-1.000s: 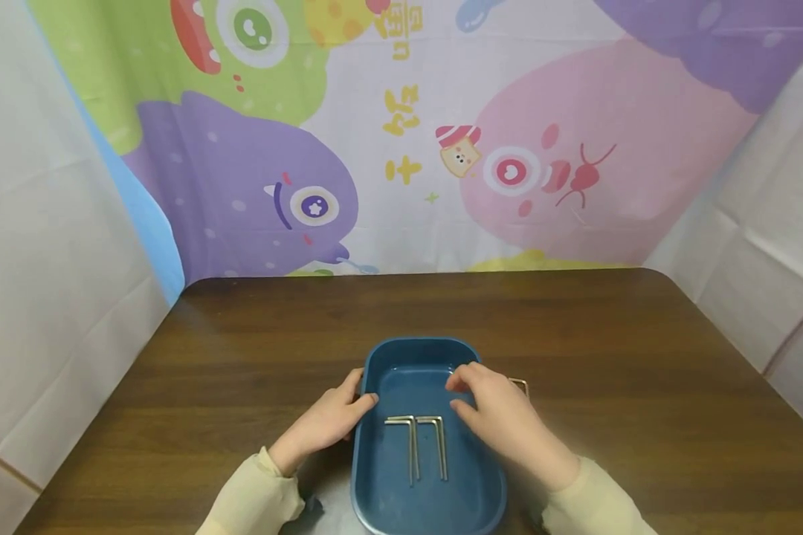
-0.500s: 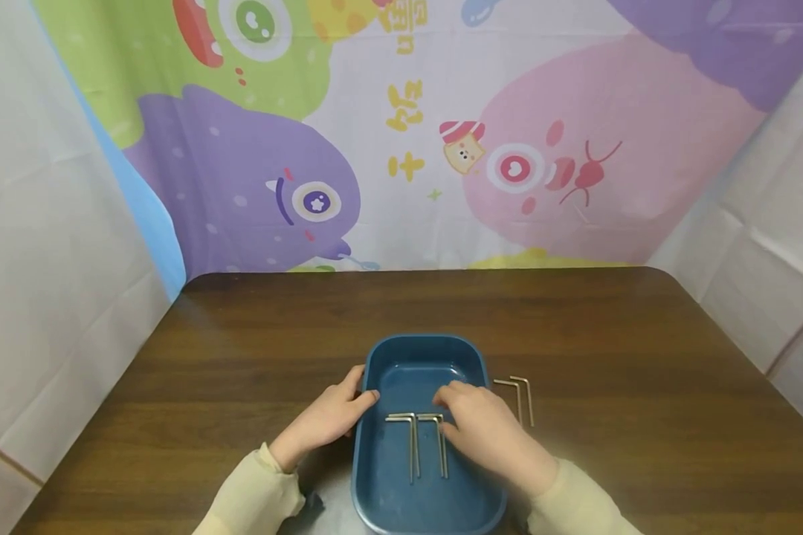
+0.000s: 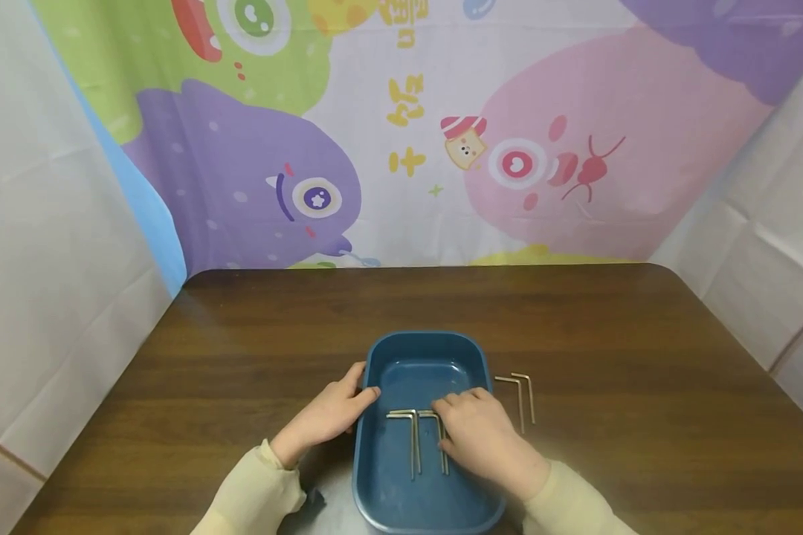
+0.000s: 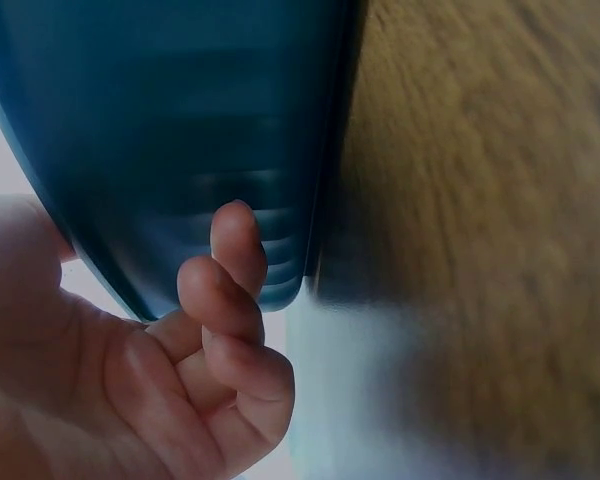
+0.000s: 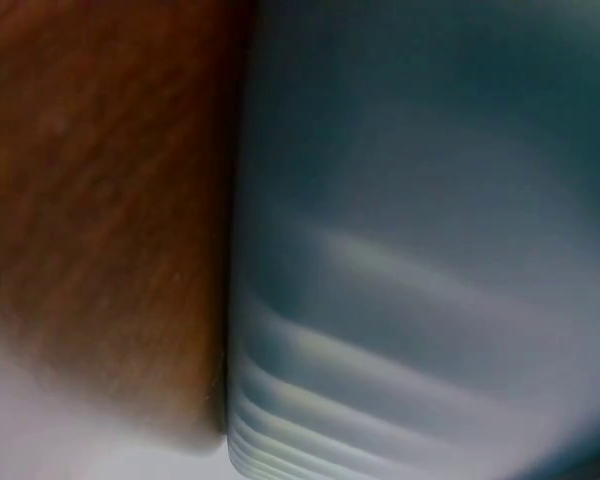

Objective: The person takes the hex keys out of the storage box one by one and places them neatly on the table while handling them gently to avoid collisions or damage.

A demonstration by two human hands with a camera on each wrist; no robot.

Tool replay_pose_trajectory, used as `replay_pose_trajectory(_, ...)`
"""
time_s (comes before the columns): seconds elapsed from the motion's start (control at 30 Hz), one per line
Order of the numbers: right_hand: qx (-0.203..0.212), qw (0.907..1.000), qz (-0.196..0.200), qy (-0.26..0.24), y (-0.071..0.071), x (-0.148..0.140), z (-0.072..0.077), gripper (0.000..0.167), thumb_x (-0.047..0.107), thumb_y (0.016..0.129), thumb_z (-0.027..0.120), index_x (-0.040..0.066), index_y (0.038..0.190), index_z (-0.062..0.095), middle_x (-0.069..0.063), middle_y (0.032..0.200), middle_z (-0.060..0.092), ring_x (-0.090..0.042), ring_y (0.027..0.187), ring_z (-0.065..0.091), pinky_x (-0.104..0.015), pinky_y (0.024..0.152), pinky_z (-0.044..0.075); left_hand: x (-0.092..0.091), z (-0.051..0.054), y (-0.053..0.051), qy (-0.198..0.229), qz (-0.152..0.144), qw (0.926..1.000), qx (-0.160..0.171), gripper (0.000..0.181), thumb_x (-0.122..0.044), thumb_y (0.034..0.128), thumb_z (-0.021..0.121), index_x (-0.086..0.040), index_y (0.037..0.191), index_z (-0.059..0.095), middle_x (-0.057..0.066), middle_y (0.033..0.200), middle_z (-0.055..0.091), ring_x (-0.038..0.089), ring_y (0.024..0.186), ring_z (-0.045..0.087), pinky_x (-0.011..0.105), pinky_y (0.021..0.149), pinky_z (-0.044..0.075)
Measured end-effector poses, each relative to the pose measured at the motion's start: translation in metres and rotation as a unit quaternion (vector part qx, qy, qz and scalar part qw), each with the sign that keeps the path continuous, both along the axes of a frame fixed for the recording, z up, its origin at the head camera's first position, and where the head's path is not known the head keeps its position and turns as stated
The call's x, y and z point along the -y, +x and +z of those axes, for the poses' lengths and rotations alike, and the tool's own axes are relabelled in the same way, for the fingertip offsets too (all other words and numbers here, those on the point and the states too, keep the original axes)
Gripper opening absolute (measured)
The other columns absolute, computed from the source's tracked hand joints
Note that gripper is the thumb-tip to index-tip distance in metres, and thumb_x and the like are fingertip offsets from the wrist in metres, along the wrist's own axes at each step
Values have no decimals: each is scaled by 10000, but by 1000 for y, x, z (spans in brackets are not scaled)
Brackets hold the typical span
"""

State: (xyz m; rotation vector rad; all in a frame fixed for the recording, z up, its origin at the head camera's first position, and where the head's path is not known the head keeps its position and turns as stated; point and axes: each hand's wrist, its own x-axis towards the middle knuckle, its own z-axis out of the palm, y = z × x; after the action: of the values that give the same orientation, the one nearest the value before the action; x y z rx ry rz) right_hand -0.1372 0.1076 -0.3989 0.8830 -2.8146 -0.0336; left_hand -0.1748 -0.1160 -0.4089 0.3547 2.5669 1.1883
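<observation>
In the head view a blue oblong tray [image 3: 426,338] stands lengthwise at the table's near middle. My left hand [image 3: 331,411] grips its left wall, thumb over the rim; the left wrist view shows the fingers [image 4: 238,250] curled against the outside. Two pairs of L-shaped hex keys lie on the tray floor, a left pair [image 3: 413,442] and a right pair [image 3: 440,427]. My right hand [image 3: 482,431] reaches into the tray with bent fingers at the right pair and partly covers it. Whether it pinches a key is hidden.
Two more hex keys [image 3: 525,397] lie on the wooden table [image 3: 609,357] just right of the tray. Cartoon-printed cloth [image 3: 408,223] hangs behind the table. Something small and dark [image 3: 314,499] sits beside the left sleeve.
My right hand has moved left and down from the tray's right rim to the right pair of hex keys, uncovering the two keys on the table. The left hand keeps its hold.
</observation>
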Motion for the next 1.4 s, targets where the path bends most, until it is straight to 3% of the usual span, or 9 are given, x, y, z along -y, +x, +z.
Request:
replay_pose_trajectory(0.37, -205, 9998, 85, -27, 1, -1, -1, 318, 336, 655, 754, 127, 864, 634, 8, 760, 593, -171, 725, 600, -324, 678, 393, -1, 0, 0, -8, 67, 10000, 25, 487, -253, 924, 457, -79, 1360, 330, 24, 554, 496, 138, 432, 447, 292, 458, 387)
replay_pose_trajectory(0.63, -418, 9990, 122, -82, 1, -1, -2, 155, 195, 693, 666, 130, 832, 643, 13, 705, 552, -154, 654, 577, -307, 619, 363, -1, 1, 0, 14, 73, 10000, 36, 484, -255, 926, 456, -78, 1359, 332, 26, 554, 494, 141, 433, 446, 297, 466, 399)
replay_pose_trajectory(1.0, -497, 9987, 31, -117, 2, -2, -5, 200, 173, 638, 682, 119, 822, 627, 13, 694, 538, -140, 568, 536, -273, 553, 282, -1, 0, 0, 2, 84, 10000, 33, 486, -260, 925, 456, -80, 1359, 334, 27, 546, 493, 145, 431, 449, 298, 465, 400)
replay_pose_trajectory(1.27, -297, 9995, -37, -27, 3, -2, -3, 283, 275, 634, 736, 115, 773, 547, 35, 521, 526, -106, 468, 482, -289, 548, 287, -1, 0, 0, 14, 67, 10000, 34, 481, -258, 927, 455, -87, 1361, 332, 29, 562, 497, 143, 432, 447, 300, 466, 400)
replay_pose_trajectory(1.4, -466, 9989, -29, -23, 3, -2, -5, 278, 245, 622, 732, 112, 776, 543, 25, 472, 491, -120, 429, 461, -291, 536, 287, -1, 0, 1, 14, 68, 10000, 21, 481, -258, 926, 455, -87, 1360, 335, 26, 556, 491, 140, 429, 440, 297, 459, 391)
